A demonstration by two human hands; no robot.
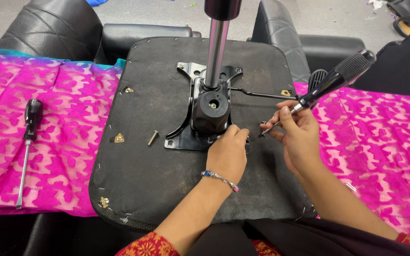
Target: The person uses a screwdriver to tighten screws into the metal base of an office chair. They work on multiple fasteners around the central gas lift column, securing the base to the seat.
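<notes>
Closest in, red patterned sleeves at the bottom edge, and two bare forearms reaching up over an upturned office chair seat [157, 180], its black fabric underside facing the camera. The left hand [228, 154], a beaded bracelet [220, 179] on the wrist, sits with fingers curled down against the lower right corner of the black metal tilt mechanism [205, 116], pressing there; whether anything is pinched under the fingertips is hidden. The right hand [299, 137] is closed around the shaft of a black-handled screwdriver [330, 80], handle angled up and to the right, tip pointing down-left at the seat just beside the left hand. A chrome gas-lift column [216, 47] rises straight from the mechanism. One loose bolt [153, 137] lies on the seat to the left of the plate, clear of it. Far left, a second screwdriver [27, 147] rests on bright pink patterned cloth [48, 95], well apart from both hands. Black leather chairs [48, 28] stand behind.
</notes>
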